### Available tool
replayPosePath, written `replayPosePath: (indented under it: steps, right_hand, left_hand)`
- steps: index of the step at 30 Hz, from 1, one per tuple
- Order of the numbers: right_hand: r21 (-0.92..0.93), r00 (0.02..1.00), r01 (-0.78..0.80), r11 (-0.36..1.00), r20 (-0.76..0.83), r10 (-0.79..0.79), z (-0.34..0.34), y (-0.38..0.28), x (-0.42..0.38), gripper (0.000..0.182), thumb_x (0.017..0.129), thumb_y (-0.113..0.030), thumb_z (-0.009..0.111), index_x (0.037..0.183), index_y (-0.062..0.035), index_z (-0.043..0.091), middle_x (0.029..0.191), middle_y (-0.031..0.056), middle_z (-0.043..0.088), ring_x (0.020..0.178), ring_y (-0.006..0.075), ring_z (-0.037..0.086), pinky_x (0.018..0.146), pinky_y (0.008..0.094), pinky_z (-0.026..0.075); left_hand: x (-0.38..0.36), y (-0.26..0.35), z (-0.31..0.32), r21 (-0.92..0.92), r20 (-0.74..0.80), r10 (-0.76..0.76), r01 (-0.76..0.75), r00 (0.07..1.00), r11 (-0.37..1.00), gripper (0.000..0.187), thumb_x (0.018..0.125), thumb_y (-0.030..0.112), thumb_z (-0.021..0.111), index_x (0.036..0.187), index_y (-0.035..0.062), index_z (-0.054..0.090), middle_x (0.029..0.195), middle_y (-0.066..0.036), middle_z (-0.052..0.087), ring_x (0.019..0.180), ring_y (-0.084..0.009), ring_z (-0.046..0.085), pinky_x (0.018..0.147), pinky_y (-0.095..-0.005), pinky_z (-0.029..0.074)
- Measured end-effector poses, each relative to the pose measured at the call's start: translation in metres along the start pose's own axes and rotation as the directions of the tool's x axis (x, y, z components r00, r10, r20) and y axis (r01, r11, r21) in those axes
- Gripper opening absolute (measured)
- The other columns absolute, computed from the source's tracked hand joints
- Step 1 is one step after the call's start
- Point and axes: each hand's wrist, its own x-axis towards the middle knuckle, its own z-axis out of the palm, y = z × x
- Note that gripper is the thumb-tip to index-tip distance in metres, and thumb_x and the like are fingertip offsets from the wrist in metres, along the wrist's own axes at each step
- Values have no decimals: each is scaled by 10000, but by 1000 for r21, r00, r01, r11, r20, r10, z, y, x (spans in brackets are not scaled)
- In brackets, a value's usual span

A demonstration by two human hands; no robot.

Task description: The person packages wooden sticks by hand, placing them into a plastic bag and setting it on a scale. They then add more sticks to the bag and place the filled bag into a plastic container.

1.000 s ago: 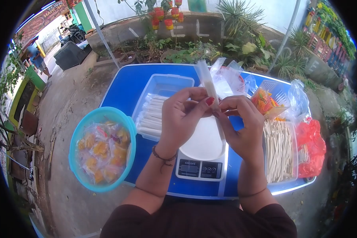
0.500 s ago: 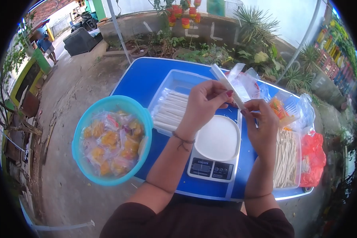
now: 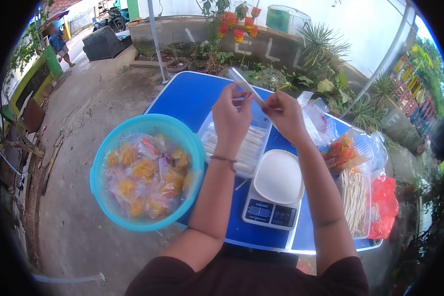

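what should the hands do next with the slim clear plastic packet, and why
Probably lower the slim clear plastic packet into the translucent rectangular plastic tray: left hand and right hand hold it up, and similar slim white packets lie in the tray.

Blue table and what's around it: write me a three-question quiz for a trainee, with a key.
1. True or false: the tub of bagged food is to the right of the scale.
2. What is pinched between the left hand and the right hand?
a) a spoon
b) a slim packet
c) a pair of scissors
3. Fill in the colour: just to the right of the loose sticks lies a ____ plastic bag.

Key: 1. False; 2. b; 3. red
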Motion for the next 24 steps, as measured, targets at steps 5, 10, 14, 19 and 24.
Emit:
replayPosePath:
  steps: [5,10,14,19,24]
  right_hand:
    - [-57,996,-69,996,57,72,36,62,33,140,775,97,625,867,-8,635,850,120,687,839,231,682,730,336,525]
    - [-329,989,-35,944,123,80,53,105,30,134,760,60,634,857,-30,653,870,136,696,827,263,690,707,345,516]
    - [-439,976,-45,897,173,134,62,117,25,140,765,30,580,871,-50,623,901,135,688,902,332,657,754,419,516]
    - [-565,954,-8,825,244,176,62,110,18,175,786,-37,592,954,-87,583,950,117,688,942,328,651,764,448,516]
    - [-613,938,-10,790,268,220,66,112,18,155,811,-64,600,962,-93,578,955,124,683,952,344,637,774,454,500]
  left_hand:
    - [-1,-27,0,206,-59,-33,45,998,978,699,872,62,606,1461,6,233,1195,-220,593,1026,-348,638,871,-397,522]
    - [-9,-62,8,634,221,-204,18,954,773,703,853,95,612,1467,25,277,1454,-228,356,1312,-437,401,1038,-455,411]
    - [-16,-93,13,725,372,-254,-109,893,680,632,850,124,596,1438,65,369,1485,-218,332,1359,-458,337,1079,-544,342]
    - [-17,-84,16,822,417,-476,-97,774,562,640,867,117,563,1469,95,346,1563,-208,218,1428,-459,207,1144,-563,239]
    - [-23,-94,24,851,437,-534,-142,723,505,672,856,107,534,1493,144,323,1584,-191,172,1445,-455,157,1154,-577,206]
